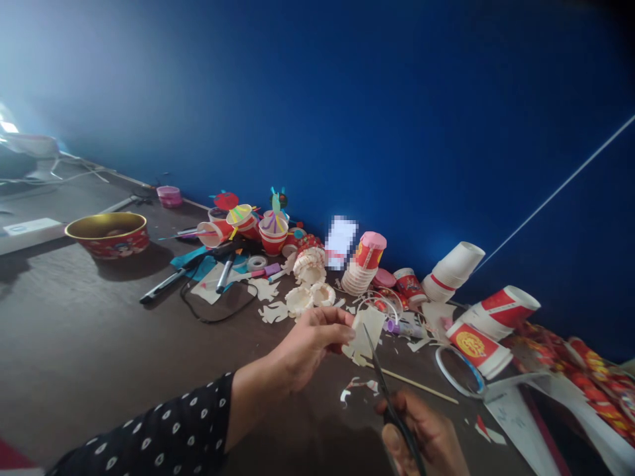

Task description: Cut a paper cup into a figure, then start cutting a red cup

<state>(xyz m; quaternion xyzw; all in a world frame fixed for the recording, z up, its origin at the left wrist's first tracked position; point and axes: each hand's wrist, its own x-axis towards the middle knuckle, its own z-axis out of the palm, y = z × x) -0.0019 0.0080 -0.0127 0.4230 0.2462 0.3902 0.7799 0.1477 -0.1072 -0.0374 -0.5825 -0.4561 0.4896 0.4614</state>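
My left hand [317, 340] pinches a small pale piece of paper [366, 336] by its left edge, above the table. In my right hand [421, 433] is a pair of scissors [380, 370] with black handles, pointing up and to the left. The scissors' blades lie against the paper, its lower edge looking jagged; whether they are cutting into it I cannot tell. Below the paper a thin wooden stick [417, 383] and some paper scraps [358, 387] rest on the table. Just beyond my left hand are cream-coloured rounded cup pieces [311, 299].
Stacked paper cups [364, 264] stand along the blue wall, with more leaning cups [454, 271] to the right. A red bowl [109, 238] sits at the left. Markers [225, 272], a tape roll [256, 263] and a white-and-blue ring [460, 371] lie about. A clear folder [520, 410] is at right.
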